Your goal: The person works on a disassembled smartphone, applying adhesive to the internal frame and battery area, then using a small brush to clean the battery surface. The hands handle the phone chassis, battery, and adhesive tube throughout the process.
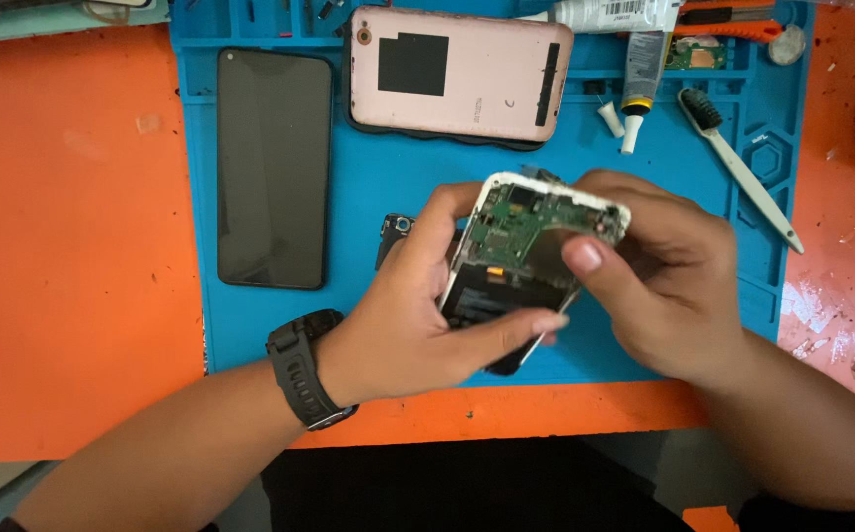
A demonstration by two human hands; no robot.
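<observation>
Left hand (417,315) grips opened phone (526,256) from below-left; right hand (664,286) clasps its right edge, thumb on board. Phone held above blue mat (388,197), long axis tilted toward pink back cover (462,74); black phone (274,167) lies left of it.

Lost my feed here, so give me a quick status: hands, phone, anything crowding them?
Left hand and right hand both grip the opened white-framed phone with green circuit board. Held above the blue silicone work mat. Nothing crowding them; black-screened phone lies apart at left.

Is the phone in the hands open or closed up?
Open. The phone, held by both the left hand and right hand, shows its bare green circuit board; the pink back cover lies apart.
</observation>
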